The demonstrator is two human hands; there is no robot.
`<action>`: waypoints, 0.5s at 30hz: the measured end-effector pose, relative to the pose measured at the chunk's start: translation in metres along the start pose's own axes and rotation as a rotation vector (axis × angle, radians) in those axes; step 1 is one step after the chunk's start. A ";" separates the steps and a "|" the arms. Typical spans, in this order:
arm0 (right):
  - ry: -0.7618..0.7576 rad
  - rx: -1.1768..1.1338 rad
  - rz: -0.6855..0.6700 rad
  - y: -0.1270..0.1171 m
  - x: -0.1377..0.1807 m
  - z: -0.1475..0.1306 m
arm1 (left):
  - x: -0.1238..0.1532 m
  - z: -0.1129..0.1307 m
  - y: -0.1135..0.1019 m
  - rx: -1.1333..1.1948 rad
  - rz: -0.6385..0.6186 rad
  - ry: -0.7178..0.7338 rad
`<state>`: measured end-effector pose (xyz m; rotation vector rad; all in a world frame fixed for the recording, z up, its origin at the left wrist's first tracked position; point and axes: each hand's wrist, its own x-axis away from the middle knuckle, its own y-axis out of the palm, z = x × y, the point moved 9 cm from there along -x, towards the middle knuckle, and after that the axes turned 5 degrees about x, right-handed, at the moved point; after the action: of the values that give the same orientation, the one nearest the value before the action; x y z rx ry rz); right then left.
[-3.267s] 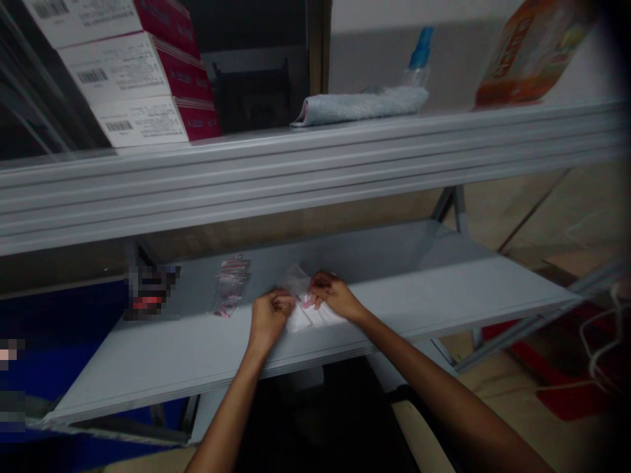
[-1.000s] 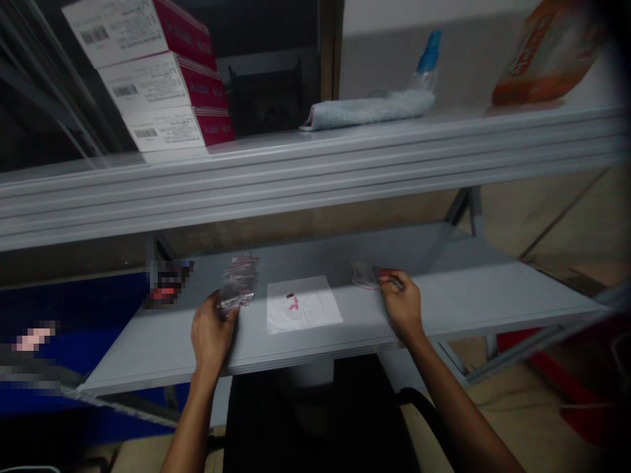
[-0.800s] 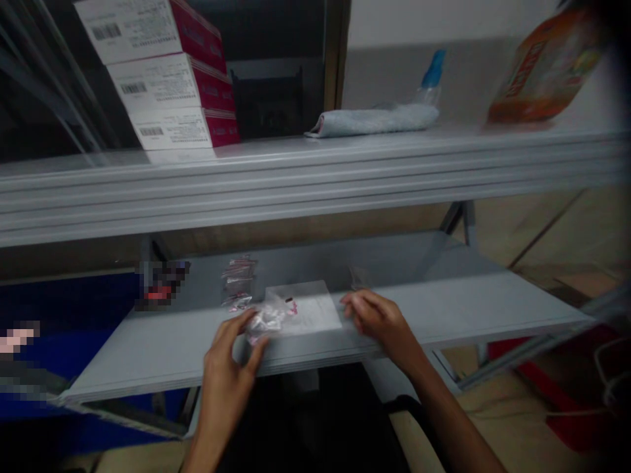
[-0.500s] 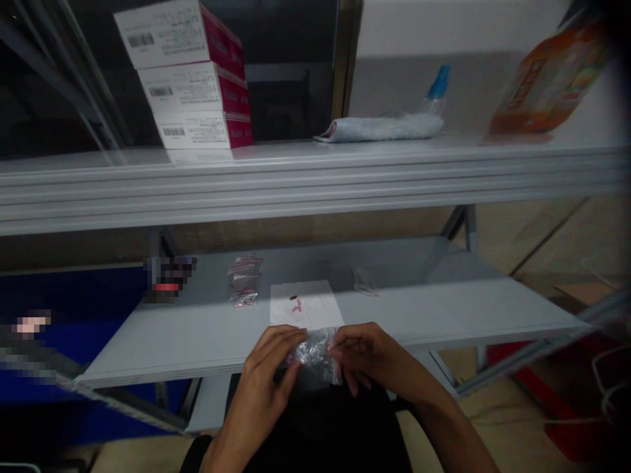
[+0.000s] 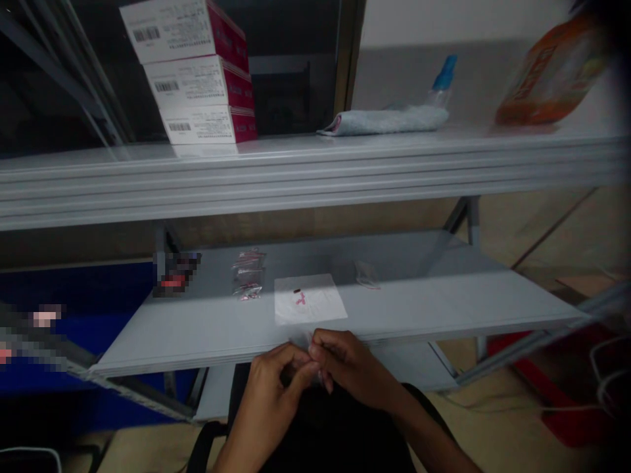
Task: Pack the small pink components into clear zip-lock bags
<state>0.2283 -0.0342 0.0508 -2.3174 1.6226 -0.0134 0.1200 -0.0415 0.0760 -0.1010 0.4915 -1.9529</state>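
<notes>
the left hand (image 5: 273, 389) and the right hand (image 5: 346, 368) are seen brought together just in front of the front edge of the lower shelf (image 5: 444, 295), below its surface level. the fingers of both hands are curled in and closed, with the fingertips meeting. a small clear bag (image 5: 302, 342) is pinched between them. only a faint sliver of plastic is visible above the knuckles, and the rest is hidden by the fingers. its contents cannot be told.

on the lower shelf, just behind the hands, a white sheet (image 5: 315, 305) is laid flat. a small pink piece (image 5: 300, 299) and a small dark piece (image 5: 297, 290) are noted on it, close together. to the left of the sheet, and apart from it, a short stack of small bags (image 5: 248, 274) is found. to the right of the sheet, a single clear bag (image 5: 365, 274) is lying alone.

on the upper shelf (image 5: 315, 177), three white and red boxes (image 5: 197, 72) are stacked at the left. a rolled grey cloth (image 5: 389, 120) is placed near the middle, with a blue-capped spray bottle (image 5: 441, 79) just behind its right end. an orange package (image 5: 547, 72) is seen leaning at the far right, blurred.
</notes>
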 end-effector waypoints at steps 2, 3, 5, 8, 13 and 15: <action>-0.015 0.104 0.023 0.001 0.000 -0.004 | -0.004 -0.006 0.007 0.105 -0.072 -0.049; -0.016 0.148 0.035 0.001 0.001 -0.005 | -0.005 -0.008 0.010 0.156 -0.107 -0.065; -0.011 0.216 0.057 -0.002 0.001 -0.006 | -0.008 -0.011 0.012 0.217 -0.146 -0.079; 0.008 0.266 0.090 -0.006 0.001 -0.006 | -0.010 -0.009 0.004 0.179 -0.101 -0.049; -0.007 0.288 0.114 0.001 0.002 -0.008 | -0.006 -0.005 -0.003 0.108 -0.111 -0.028; -0.011 0.293 0.150 0.001 0.001 -0.009 | -0.005 -0.006 -0.001 0.144 -0.147 -0.042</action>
<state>0.2262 -0.0380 0.0587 -1.9702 1.6607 -0.1911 0.1196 -0.0351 0.0718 -0.0875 0.3220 -2.1194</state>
